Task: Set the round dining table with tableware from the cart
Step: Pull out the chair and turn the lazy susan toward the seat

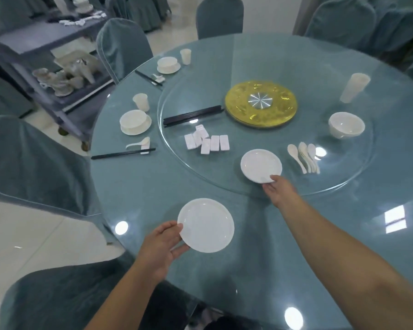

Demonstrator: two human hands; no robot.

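On glossy glass table (260,270), hands pinching round white plates: left (161,246), right (278,190)

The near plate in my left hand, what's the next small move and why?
Probably set the near plate flat at this seat and let go: the left hand grips its rim above bare table, while the two finished settings already have plates with bowls.

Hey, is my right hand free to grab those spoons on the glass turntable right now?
Probably not yet: the right hand is holding a plate, though the spoons lie just beside it with nothing between.
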